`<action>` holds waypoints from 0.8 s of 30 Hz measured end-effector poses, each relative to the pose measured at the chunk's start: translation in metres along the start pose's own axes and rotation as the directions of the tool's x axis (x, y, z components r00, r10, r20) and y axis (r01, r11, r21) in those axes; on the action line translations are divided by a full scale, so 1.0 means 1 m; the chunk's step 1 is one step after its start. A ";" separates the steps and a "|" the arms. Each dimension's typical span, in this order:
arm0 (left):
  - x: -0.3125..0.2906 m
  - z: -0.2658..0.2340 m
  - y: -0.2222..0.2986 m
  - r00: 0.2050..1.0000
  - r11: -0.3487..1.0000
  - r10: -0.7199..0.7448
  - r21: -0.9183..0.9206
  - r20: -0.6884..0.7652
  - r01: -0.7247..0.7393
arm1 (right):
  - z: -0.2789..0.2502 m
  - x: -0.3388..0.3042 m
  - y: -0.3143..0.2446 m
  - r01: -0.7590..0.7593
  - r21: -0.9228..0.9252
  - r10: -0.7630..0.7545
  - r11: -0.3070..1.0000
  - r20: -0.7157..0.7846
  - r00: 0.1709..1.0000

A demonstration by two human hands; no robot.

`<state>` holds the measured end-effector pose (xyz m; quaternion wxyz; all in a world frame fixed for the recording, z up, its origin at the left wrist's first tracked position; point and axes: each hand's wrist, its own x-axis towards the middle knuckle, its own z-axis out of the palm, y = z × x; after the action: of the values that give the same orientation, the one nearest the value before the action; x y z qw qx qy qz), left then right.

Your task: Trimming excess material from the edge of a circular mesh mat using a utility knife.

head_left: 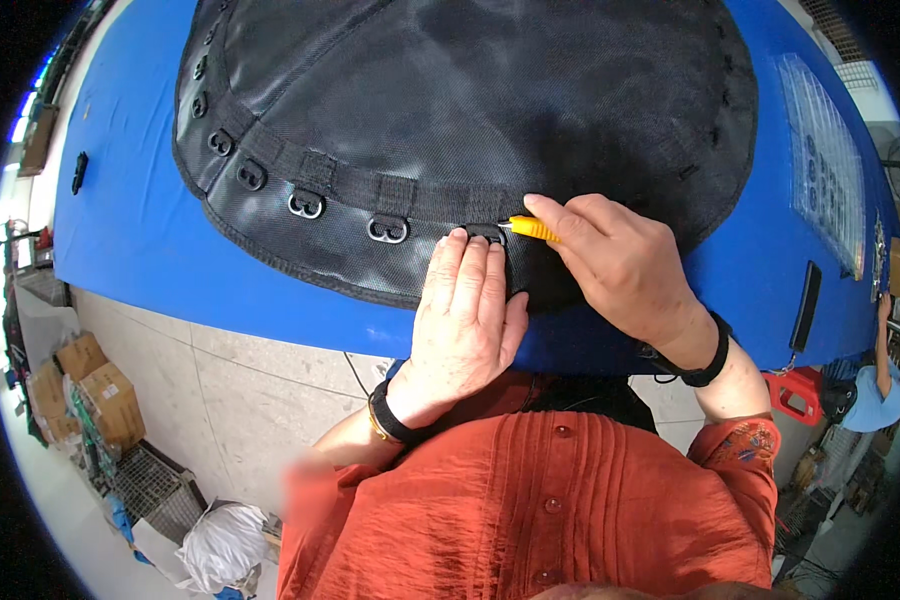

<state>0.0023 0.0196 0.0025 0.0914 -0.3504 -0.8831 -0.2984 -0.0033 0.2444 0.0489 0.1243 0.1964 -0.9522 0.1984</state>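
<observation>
Yellow-handled tool (535, 229) in the right hand's (625, 262) grip, metal tip (504, 225) beside the black buckle (486, 231), and the left hand (460, 335), grip unclenched, lays straight fingers (469, 280) over black fabric (530, 110)!

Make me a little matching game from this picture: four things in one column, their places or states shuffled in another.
1. Bare left hand
2. Yellow-handled tool with a thin metal tip
3. Large black woven-fabric sheet
4. Brown cardboard boxes

A. Spread over the blue-covered table
B. In the picture's lower left
C. Held in the bare right hand
D. Palm down, fingertips at a black buckle

Pairs: 1-D, 2-C, 3-A, 4-B
</observation>
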 end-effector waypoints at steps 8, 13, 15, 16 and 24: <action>0.000 0.000 0.000 1.000 1.000 -0.011 0.007 0.000 0.011 | -0.007 0.009 0.001 -0.071 0.134 0.069 0.988 0.023 0.997; -0.001 0.001 0.000 1.000 1.000 -0.009 0.004 0.001 0.009 | -0.003 0.011 0.004 0.006 0.117 -0.012 0.993 0.053 0.999; -0.001 0.001 0.000 1.000 1.000 -0.009 0.002 -0.005 0.009 | -0.002 0.011 0.005 0.016 0.105 -0.023 0.994 0.062 0.998; -0.001 0.002 0.000 1.000 1.000 -0.008 -0.001 -0.009 0.008 | -0.001 0.012 0.005 0.016 0.106 -0.023 0.994 0.060 0.998; -0.001 0.001 0.000 1.000 1.000 0.001 0.009 -0.004 -0.001 | 0.000 0.018 0.007 0.054 0.056 -0.056 0.997 0.035 0.998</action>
<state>0.0029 0.0196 0.0009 0.0950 -0.3498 -0.8840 -0.2952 -0.0220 0.2443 0.0528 0.1066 0.2295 -0.9427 0.2176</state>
